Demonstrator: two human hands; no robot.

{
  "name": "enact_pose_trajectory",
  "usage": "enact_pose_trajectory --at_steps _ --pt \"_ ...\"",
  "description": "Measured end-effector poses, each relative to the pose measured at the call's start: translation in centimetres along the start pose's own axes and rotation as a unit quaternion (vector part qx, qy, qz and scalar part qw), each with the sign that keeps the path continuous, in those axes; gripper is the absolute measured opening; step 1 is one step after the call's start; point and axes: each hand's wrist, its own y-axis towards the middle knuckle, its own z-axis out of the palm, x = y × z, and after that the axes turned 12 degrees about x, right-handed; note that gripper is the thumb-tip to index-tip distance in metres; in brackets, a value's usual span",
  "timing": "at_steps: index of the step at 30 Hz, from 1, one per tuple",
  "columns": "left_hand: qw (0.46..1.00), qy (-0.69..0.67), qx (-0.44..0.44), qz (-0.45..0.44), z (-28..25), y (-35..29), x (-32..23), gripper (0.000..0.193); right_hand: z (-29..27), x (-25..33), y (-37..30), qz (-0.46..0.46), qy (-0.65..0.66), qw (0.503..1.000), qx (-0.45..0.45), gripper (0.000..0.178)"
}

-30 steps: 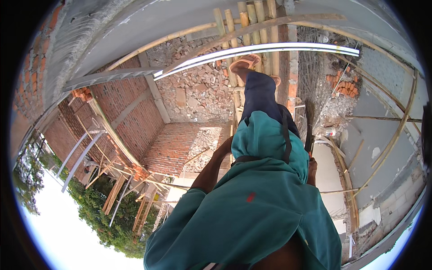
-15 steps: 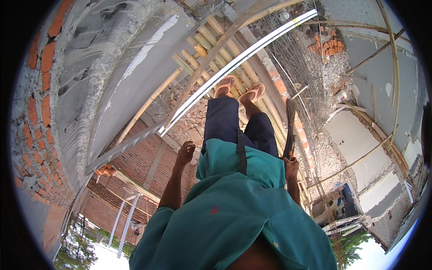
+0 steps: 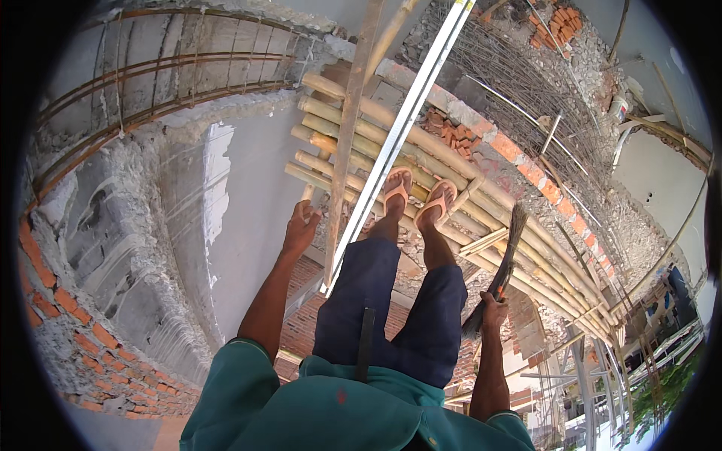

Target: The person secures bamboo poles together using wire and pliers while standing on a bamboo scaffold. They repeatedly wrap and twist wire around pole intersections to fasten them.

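Note:
My right hand (image 3: 493,310) is closed round the middle of a bundle of thin dark wires (image 3: 508,259). The bundle sticks out beyond both sides of the fist, and something orange shows beside the fingers. My left hand (image 3: 302,223) is raised at the left, its fingers loosely bent and apart, with nothing visible in it. It is close to a bamboo end and a wooden post (image 3: 349,128); whether a fingertip touches them I cannot tell. My sandalled feet (image 3: 417,197) stand on a platform of bamboo poles (image 3: 361,139).
A long white metal bar (image 3: 406,113) slants past my left foot. Beyond the platform runs a broken brick edge (image 3: 526,169), with rubble and piled thin rods (image 3: 511,75). A grey plastered wall (image 3: 248,203) and rusty rebar (image 3: 180,60) are at the left. Loose bricks (image 3: 556,30) lie far right.
My view has swung, bringing more of the bamboo platform and the rebar into sight. My left hand has risen toward the wooden post. My right hand has moved out from my hip with the wire bundle.

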Motion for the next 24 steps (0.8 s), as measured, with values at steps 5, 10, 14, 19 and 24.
enact_pose_trajectory --at_steps 5,10,14,19,24 --pt "0.996 0.082 -0.030 0.034 4.7 18.6 1.5 0.085 9.4 -2.4 15.0 -0.043 -0.050 0.993 -0.100 0.054" --pt "0.984 0.129 -0.116 0.047 9.6 32.7 6.1 0.096 19.8 -5.7 29.3 -0.050 0.155 0.980 -0.115 0.066" --pt "0.944 0.212 -0.211 0.143 12.7 37.9 10.0 0.094 25.2 -7.9 38.6 -0.111 -0.067 0.969 -0.210 0.071" --pt "0.925 0.258 -0.223 0.167 12.2 38.9 11.5 0.087 29.2 -9.6 43.5 -0.165 -0.124 0.911 -0.358 0.063" --pt "0.943 0.173 -0.215 0.186 11.7 36.9 8.1 0.080 29.3 -10.1 43.5 -0.137 -0.058 0.936 -0.318 0.061"
